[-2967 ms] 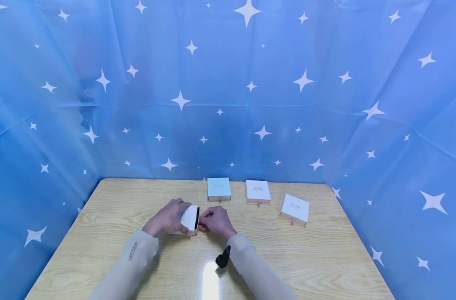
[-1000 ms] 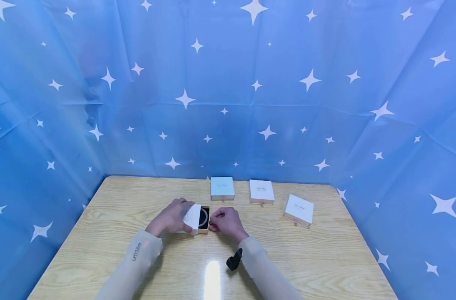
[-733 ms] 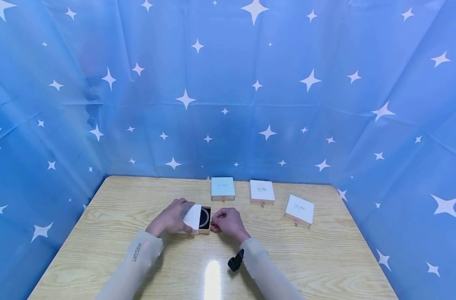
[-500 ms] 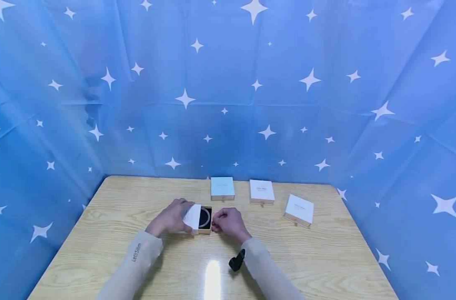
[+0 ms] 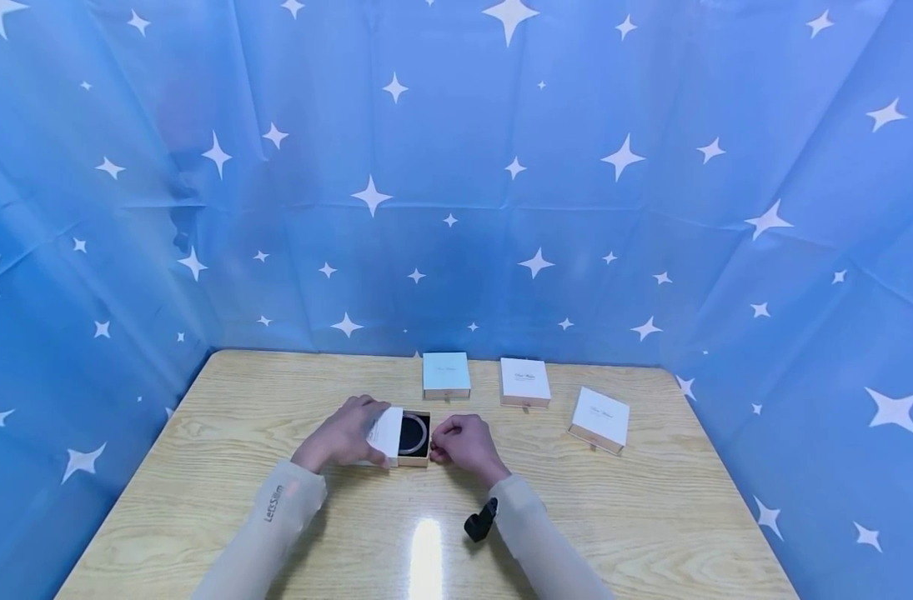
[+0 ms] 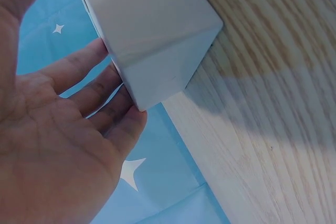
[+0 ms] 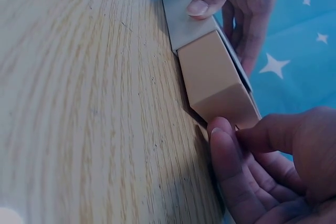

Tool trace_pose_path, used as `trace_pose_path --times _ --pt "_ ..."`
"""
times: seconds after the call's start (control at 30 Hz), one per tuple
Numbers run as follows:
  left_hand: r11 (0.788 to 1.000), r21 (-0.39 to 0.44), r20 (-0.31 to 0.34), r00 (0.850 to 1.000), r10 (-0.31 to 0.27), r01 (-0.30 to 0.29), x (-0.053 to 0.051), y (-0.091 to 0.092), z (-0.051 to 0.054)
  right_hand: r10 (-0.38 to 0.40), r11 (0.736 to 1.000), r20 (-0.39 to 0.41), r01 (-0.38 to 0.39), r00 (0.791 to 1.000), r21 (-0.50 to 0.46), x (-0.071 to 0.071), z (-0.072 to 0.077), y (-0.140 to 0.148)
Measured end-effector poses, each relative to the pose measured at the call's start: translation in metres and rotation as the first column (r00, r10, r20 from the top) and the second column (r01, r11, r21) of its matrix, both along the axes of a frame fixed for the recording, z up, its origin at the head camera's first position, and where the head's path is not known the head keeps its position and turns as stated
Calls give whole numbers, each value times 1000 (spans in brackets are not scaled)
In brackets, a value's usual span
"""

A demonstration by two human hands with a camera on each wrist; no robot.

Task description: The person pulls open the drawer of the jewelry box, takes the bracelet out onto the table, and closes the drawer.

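A white slide-out box lies on the table, its white sleeve (image 5: 384,431) held by my left hand (image 5: 347,431). In the left wrist view, my fingertips touch one long side of the sleeve (image 6: 152,30); the right wrist view shows my thumb pressing the opposite side. Out of the sleeve's right end projects a tan drawer (image 7: 207,69) with a black inside. A grey ring-shaped piece (image 5: 426,434), perhaps a bangle, lies in it, partly under the sleeve. My right hand (image 5: 467,444) pinches at the drawer's front with thumb and forefinger; what exactly is between them is hidden.
Behind stand a light blue box (image 5: 446,372) and a white box (image 5: 524,379). Another white box (image 5: 600,417) sits turned at the right. The wooden table (image 5: 636,517) is enclosed by a blue star-patterned curtain (image 5: 456,183).
My right hand has moved to the right, drawing the drawer farther out of the sleeve. More of the black inside and the grey ring shows. My left hand stays on the sleeve.
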State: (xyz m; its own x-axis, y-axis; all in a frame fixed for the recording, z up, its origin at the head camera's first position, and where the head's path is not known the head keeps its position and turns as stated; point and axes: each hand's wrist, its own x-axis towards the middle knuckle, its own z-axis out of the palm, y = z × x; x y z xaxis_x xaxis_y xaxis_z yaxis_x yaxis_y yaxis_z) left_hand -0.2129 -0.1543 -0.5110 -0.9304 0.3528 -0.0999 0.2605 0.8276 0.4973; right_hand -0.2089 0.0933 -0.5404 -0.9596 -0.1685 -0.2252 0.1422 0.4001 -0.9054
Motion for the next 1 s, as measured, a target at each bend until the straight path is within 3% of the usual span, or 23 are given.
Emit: trace_pose_path --times 1.0 --pt "1000 -15 12 1000 -7 7 0 0 0 6 999 4 -6 1000 -38 -2 -4 18"
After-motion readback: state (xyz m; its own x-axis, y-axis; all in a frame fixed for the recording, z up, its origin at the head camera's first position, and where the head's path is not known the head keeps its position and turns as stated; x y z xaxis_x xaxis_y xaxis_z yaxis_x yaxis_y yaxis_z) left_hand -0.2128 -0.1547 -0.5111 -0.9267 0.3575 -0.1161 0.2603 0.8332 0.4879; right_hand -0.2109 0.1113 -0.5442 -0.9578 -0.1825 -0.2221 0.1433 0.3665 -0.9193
